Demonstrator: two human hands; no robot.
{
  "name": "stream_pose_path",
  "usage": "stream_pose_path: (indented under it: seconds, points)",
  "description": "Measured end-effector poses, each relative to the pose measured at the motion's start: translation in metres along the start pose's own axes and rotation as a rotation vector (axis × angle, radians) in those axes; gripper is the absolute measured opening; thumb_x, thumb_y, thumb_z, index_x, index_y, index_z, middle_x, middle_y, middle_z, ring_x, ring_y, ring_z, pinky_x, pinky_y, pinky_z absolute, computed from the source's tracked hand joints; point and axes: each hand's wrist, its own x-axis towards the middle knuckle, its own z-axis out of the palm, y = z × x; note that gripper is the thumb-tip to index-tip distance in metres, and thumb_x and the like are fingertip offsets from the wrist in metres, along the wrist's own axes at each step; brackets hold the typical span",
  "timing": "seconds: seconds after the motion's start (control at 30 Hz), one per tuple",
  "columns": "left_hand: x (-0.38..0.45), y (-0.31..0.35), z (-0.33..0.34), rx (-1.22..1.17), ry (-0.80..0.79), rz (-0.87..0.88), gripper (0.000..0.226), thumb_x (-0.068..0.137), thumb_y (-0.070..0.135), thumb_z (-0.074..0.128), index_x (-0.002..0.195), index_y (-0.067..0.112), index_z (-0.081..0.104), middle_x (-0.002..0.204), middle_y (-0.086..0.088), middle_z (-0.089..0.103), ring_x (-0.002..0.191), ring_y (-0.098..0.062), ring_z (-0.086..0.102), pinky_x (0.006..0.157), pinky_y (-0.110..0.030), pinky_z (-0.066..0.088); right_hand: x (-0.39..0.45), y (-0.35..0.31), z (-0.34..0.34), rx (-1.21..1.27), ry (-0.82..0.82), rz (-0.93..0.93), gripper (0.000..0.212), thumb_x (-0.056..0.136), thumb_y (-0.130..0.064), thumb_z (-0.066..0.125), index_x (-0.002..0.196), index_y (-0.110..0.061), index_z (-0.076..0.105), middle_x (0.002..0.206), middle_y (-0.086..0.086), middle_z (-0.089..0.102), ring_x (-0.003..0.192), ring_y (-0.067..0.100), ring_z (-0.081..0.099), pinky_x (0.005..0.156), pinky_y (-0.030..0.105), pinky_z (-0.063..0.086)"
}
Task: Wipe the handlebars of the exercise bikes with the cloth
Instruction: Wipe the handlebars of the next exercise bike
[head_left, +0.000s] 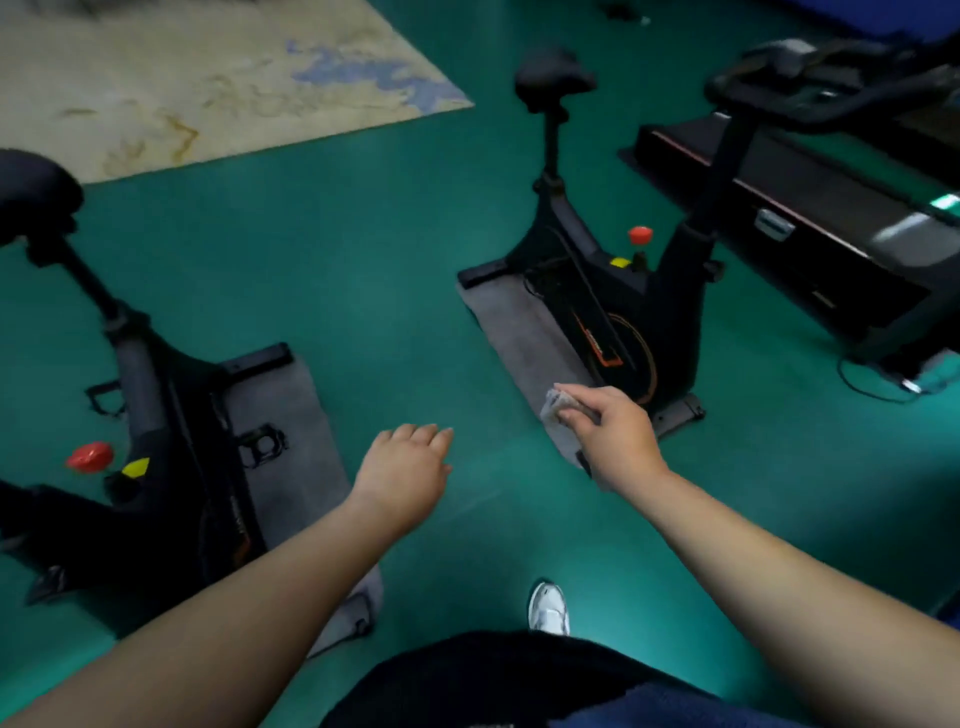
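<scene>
Two black exercise bikes stand on the green floor. The right bike (613, 291) has its black handlebars (779, 98) at the upper right and a red knob on the frame. The left bike (156, 415) shows its saddle and frame; its handlebars are out of view. My right hand (613, 436) pinches a small pale cloth (558, 408) in front of the right bike's base, well below the handlebars. My left hand (410, 467) hovers over the floor between the bikes, fingers relaxed and holding nothing.
Each bike sits on a grey mat (519, 338). A treadmill (810, 218) with a cable on the floor lies behind the right bike. A beige patterned rug (182, 83) covers the far left floor. My white shoe (548, 608) stands below.
</scene>
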Motion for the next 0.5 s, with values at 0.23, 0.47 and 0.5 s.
stream_pose_path:
  seconds: [0.23,0.47,0.5]
  points:
    - [0.022,0.001,-0.015,-0.100,0.026,-0.310,0.051,0.099,0.036,0.035,0.146,0.020,0.029,0.148,-0.001,0.039,0.133,-0.023,0.037,0.107,-0.036,0.029,0.097,-0.014,0.008,-0.056,-0.221,-0.176,0.031,0.088,-0.016,0.064,0.117,-0.025,0.069,0.107,0.001,0.063,0.101,0.012,0.060,0.091,0.018,0.041]
    - [0.011,-0.038,-0.001,-0.174,-0.018,-0.606,0.050,0.098,0.038,0.036,0.145,0.022,0.031,0.146,0.000,0.042,0.131,-0.022,0.039,0.106,-0.037,0.031,0.152,-0.062,0.067,-0.091,-0.451,-0.333,0.032,0.088,-0.016,0.064,0.118,-0.026,0.067,0.109,0.003,0.064,0.102,0.015,0.058,0.088,0.018,0.037]
    - [0.012,-0.046,0.001,-0.184,-0.027,-0.638,0.050,0.098,0.038,0.036,0.146,0.022,0.031,0.146,0.000,0.042,0.131,-0.022,0.039,0.106,-0.037,0.031,0.160,-0.069,0.077,-0.098,-0.475,-0.357,0.032,0.088,-0.017,0.064,0.119,-0.026,0.067,0.109,0.003,0.064,0.100,0.013,0.057,0.087,0.017,0.036]
